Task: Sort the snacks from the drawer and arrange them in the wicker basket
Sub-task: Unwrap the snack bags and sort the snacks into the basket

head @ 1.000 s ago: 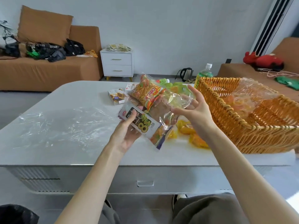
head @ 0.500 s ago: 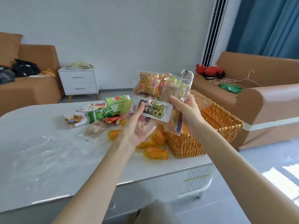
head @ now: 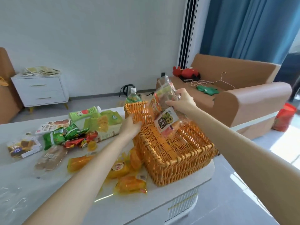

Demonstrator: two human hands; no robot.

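Observation:
An orange wicker basket (head: pixel 175 161) stands on the right end of the white table (head: pixel 24 189). My right hand (head: pixel 182 100) grips a bundle of clear snack packets (head: pixel 163 108) and holds it over the basket's far half; a black-and-white label with "88" hangs from the bundle. My left hand (head: pixel 130 126) grips the basket's left rim. More snacks lie on the table left of the basket: green packets (head: pixel 65 135), red wrappers (head: pixel 79 141), yellow packets (head: pixel 128 184), a brown cookie pack (head: pixel 51 157) and a green carton (head: pixel 84 115).
A green bottle (head: pixel 133 99) stands behind the basket. A tan sofa (head: pixel 243 98) with a red plush toy and hangers is to the right. A white nightstand (head: pixel 40 90) stands against the wall. The table's right edge is just beyond the basket.
My right hand carried the snack bundle to the right, over the basket. My left hand let go of the bundle and took hold of the basket's rim. My view turned right.

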